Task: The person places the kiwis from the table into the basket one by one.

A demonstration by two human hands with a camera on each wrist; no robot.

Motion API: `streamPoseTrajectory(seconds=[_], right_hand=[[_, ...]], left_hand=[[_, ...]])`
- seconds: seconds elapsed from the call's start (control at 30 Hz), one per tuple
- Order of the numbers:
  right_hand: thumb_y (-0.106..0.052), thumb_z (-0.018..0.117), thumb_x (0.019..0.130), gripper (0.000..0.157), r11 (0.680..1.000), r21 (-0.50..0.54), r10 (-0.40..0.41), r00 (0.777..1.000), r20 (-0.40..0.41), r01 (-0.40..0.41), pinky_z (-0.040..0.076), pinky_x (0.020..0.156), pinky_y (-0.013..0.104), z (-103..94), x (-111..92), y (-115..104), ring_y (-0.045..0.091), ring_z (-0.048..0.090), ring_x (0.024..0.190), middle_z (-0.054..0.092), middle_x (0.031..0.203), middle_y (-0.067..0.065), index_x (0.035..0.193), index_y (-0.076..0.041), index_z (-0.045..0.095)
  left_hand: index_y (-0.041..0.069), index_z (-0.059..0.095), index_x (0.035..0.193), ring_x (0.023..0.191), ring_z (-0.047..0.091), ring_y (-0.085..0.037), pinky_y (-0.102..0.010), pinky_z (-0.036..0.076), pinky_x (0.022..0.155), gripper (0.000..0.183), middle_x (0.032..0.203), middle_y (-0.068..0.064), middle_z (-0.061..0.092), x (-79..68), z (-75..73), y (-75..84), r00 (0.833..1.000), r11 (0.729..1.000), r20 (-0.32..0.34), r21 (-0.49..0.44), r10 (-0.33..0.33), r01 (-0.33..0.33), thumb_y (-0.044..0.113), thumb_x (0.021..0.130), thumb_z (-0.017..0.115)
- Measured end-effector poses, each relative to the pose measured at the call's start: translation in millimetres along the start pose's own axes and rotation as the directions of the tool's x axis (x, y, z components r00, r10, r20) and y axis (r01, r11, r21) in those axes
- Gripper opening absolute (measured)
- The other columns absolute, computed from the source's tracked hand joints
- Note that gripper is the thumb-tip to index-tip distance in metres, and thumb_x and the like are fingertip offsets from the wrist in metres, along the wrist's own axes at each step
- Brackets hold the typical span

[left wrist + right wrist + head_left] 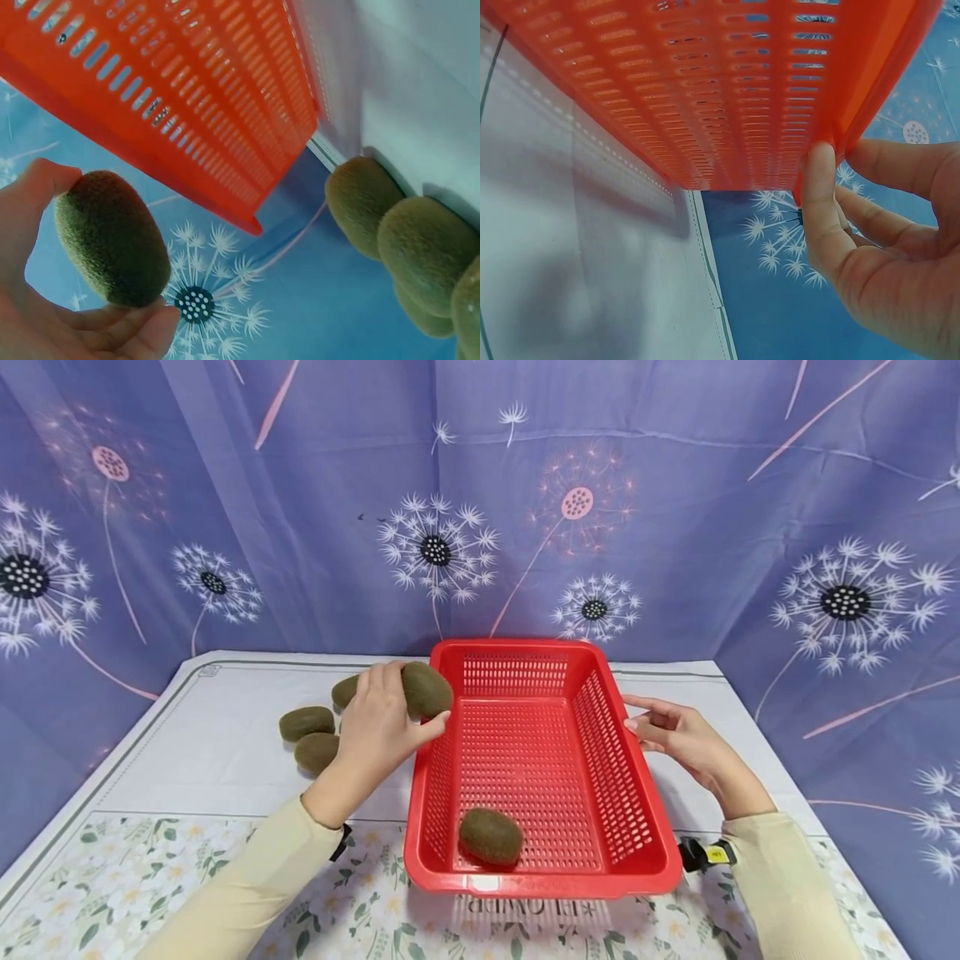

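Note:
My left hand [375, 714] grips a brown, fuzzy kiwi [427, 691] beside and over the left rim of a red plastic basket [491, 883]. From the left wrist view, this kiwi [112, 238] sits between the thumb and the other fingers, apart from the basket wall [187, 90]. Another kiwi [491, 837] lies inside the basket, at its near left corner. On the basket's right side, my right hand [686, 743] holds the rim's edge with thumb and fingertips. One fingertip [821, 169] presses the outer wall below that rim.
Several loose kiwis [306, 724] lie on the white tabletop [217, 727] left of the basket, partly behind my left hand. A flowered cloth [360, 893] covers the near part of the table. Behind stands a purple dandelion-print curtain [330, 527].

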State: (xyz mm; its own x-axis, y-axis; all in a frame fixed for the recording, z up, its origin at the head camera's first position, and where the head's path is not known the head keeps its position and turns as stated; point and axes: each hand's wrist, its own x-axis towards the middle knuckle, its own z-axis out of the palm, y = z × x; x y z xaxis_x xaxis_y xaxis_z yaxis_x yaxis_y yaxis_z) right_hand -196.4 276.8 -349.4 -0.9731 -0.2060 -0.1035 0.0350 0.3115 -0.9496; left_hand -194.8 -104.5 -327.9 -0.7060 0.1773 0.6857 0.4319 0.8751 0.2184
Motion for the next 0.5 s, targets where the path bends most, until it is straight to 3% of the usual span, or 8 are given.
streamPoseTrajectory(seconds=[0.27,0.5], right_hand=[[-0.024,0.061,0.083,0.061,1.0,-0.004,0.006,1.0,-0.002,-0.006,0.049,0.075,0.032,-1.1,0,1,0.013,0.059,0.087,0.058,0.1,0.007,0.135,-0.007,0.034],[-0.023,0.061,0.083,0.06,1.0,0.001,0.001,1.0,0.0,-0.001,0.05,0.074,0.031,-1.3,1,1,0.013,0.059,0.087,0.059,0.1,0.007,0.135,-0.006,0.035]], left_hand=[[-0.004,0.045,0.113,0.093,0.049,-0.03,-0.04,0.048,0.073,0.075,0.102,-0.017,0.051,2.3,4.8,8.2,0.99,0.991,0.062,-0.048,0.126,-0.123,0.046,0.063,0.069],[-0.001,0.045,0.113,0.092,0.048,-0.026,-0.039,0.045,0.076,0.073,0.1,-0.012,0.052,1.9,11.6,14.7,0.96,0.98,0.2,-0.067,0.198,-0.188,0.047,0.062,0.067]])
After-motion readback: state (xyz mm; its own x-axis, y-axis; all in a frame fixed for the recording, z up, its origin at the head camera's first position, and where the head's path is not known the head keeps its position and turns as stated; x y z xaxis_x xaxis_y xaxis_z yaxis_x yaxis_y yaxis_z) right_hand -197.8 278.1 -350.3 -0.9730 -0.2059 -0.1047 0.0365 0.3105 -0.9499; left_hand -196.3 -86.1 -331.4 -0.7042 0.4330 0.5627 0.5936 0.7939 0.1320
